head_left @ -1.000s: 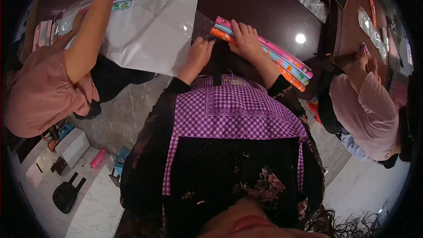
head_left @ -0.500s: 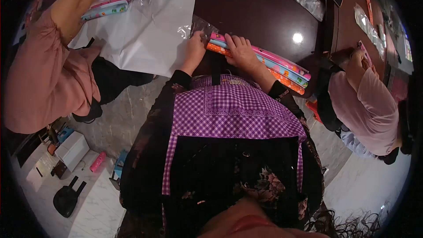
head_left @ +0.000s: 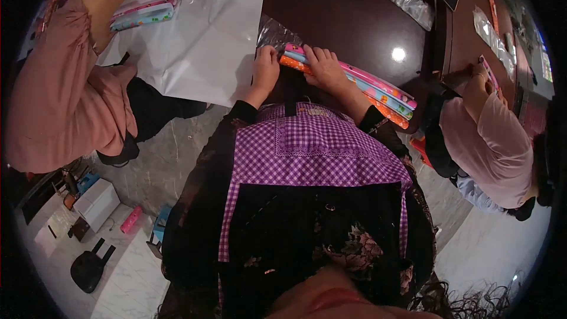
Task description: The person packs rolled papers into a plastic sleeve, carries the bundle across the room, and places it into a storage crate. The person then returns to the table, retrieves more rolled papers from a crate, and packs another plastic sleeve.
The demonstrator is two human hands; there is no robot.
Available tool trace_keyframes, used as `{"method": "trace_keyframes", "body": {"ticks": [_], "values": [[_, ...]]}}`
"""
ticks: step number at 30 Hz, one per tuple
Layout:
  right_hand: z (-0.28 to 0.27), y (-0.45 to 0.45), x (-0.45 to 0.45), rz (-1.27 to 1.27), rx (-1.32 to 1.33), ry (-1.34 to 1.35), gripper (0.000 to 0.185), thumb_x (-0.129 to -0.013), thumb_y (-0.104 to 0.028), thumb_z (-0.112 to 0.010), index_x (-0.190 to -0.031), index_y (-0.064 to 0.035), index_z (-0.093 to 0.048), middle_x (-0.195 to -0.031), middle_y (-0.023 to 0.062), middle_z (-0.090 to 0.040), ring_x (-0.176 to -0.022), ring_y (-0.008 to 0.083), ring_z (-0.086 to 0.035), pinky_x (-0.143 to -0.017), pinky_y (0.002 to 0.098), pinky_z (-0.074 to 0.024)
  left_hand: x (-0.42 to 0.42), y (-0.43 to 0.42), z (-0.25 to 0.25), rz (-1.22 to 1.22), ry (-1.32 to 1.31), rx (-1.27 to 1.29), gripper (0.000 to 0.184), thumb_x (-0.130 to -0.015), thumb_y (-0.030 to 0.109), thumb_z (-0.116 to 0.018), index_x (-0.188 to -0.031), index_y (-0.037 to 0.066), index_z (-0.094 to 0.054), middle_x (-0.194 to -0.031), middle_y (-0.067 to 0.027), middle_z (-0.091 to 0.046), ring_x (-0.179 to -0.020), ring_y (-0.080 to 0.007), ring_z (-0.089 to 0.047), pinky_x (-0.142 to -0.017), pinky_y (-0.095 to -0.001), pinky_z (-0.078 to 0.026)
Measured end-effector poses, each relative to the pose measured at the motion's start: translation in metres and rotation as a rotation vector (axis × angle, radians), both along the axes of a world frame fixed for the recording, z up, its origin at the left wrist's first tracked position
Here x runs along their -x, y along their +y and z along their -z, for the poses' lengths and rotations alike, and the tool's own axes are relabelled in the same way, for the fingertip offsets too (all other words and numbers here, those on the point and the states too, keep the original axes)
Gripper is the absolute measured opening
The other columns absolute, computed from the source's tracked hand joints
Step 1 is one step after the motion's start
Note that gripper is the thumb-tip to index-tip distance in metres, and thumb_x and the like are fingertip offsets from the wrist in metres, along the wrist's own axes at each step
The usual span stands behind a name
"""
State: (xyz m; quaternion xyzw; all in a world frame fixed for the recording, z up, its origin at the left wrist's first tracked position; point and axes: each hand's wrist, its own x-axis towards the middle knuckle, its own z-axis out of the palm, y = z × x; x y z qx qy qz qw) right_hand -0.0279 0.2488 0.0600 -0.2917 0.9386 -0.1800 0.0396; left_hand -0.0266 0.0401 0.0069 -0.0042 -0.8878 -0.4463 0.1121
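While the fingers of the right hand are closed over three patterned rolls near the edge of the dark counter, the left hand is curled beside a clear plastic bag, and I cannot tell whether its fingers grip it. A second clear bag lies crumpled farther away, its content also unclear.

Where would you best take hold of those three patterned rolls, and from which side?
Probably mid-length, beyond the right hand, from above, spanning all three rolls: they're long, slim, side by side, and the left hand is near one end.
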Motion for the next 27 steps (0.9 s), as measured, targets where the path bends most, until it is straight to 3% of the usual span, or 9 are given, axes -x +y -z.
{"method": "trace_keyframes", "body": {"ticks": [5, 14, 16, 23, 25, 27], "values": [[0.018, -0.001, 0.001, 0.005, -0.047, 0.002, 0.078, -0.072, -0.025, -0.072, -0.138, -0.0014, -0.039, -0.118, 0.0182, -0.052, -0.107, 0.0346, -0.052, -0.092, 0.044, -0.0431, -0.009, 0.0, 0.004, 0.017, -0.021, -0.05, 0.012, -0.086, 0.002, -0.057, -0.096, 0.002, -0.051, -0.092, -0.0188, -0.056, -0.089, -0.0401, -0.057, -0.075, -0.0452, -0.048], [0.032, -0.002, 0.011, 0.076, -0.105, -0.011, 0.078, -0.072, -0.028, -0.071, -0.138, -0.0025, -0.038, -0.116, 0.0174, -0.054, -0.105, 0.0337, -0.053, -0.089, 0.0441, -0.044, -0.017, 0.005, 0.02, 0.081, 0.023, 0.006, 0.014, -0.086, 0.004, -0.06, -0.098, 0.001, -0.054, -0.087, -0.0195, -0.06, -0.08, -0.0368, -0.062, -0.068, -0.0419, -0.05], [0.032, -0.003, 0.012, 0.076, -0.081, -0.003, 0.078, -0.071, -0.027, -0.071, -0.138, -0.0025, -0.038, -0.115, 0.0175, -0.054, -0.105, 0.0335, -0.053, -0.088, 0.0444, -0.0441, -0.016, 0.009, 0.02, 0.094, -0.251, -0.117, 0.015, -0.084, 0.004, -0.059, -0.096, 0.002, -0.05, -0.092, -0.0201, -0.057, -0.088, -0.0411, -0.057, -0.076, -0.0465, -0.048], [0.036, -0.007, 0.01, 0.083, -0.164, 0.055, 0.078, -0.07, -0.027, -0.071, -0.137, -0.0032, -0.039, -0.114, 0.0167, -0.054, -0.103, 0.0322, -0.054, -0.086, 0.043, -0.0444, -0.016, 0.021, 0.023, 0.122, -0.251, -0.117, 0.013, -0.083, 0.003, -0.06, -0.092, 0.001, -0.052, -0.087, -0.0206, -0.059, -0.085, -0.0419, -0.059, -0.074, -0.0466, -0.048], [0.038, -0.007, 0.01, 0.085, -0.144, 0.075, 0.078, -0.069, -0.026, -0.071, -0.137, -0.0034, -0.039, -0.114, 0.0164, -0.054, -0.104, 0.0315, -0.054, -0.086, 0.0423, -0.0443, -0.018, 0.023, 0.028, 0.198, -0.143, -0.087, 0.01, -0.086, 0.003, -0.06, -0.094, -0.001, -0.056, -0.076, -0.0165, -0.062, -0.062, -0.0256, -0.066, -0.057, -0.0372, -0.051], [0.038, -0.008, 0.01, 0.091, -0.142, 0.08, 0.078, -0.069, -0.026, -0.071, -0.137, -0.0031, -0.039, -0.114, 0.0164, -0.054, -0.104, 0.0314, -0.054, -0.086, 0.0423, -0.0442, -0.021, 0.023, 0.028, 0.226, -0.203, -0.114, 0.011, -0.086, 0.004, -0.061, -0.094, -0.001, -0.056, -0.075, -0.0168, -0.061, -0.063, -0.0281, -0.066, -0.058, -0.0385, -0.051]]}}
